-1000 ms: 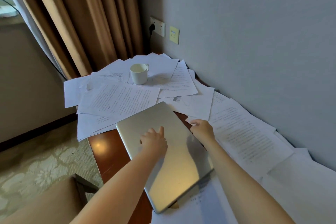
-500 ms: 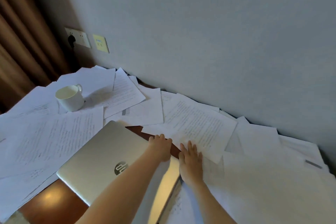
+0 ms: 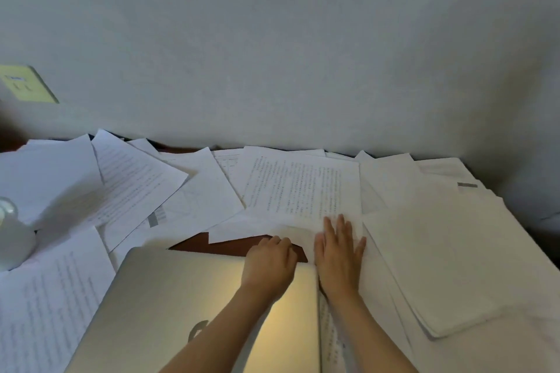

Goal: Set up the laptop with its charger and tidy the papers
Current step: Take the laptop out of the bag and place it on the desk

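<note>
Closed silver laptop point(image 3: 181, 297) on a worktop point(image 3: 230, 247) strewn with loose papers point(image 3: 303, 191); left hand point(image 3: 269, 260) curls over its far edge, right hand point(image 3: 339, 251) lies flat, fingers spread, on those beside it; no charger visible, task apparently barely begun.

My feed is dim and bluish, with a warm glare on the laptop point(image 3: 169, 303) lid. The cup point(image 3: 13, 239) at the left edge is blurred.

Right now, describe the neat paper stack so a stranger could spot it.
Find the closed laptop at the desk's front. Right of it, past the right hand, lies the stack: the only thick, squared-up pile, blank on top, among loose sheets.
</note>
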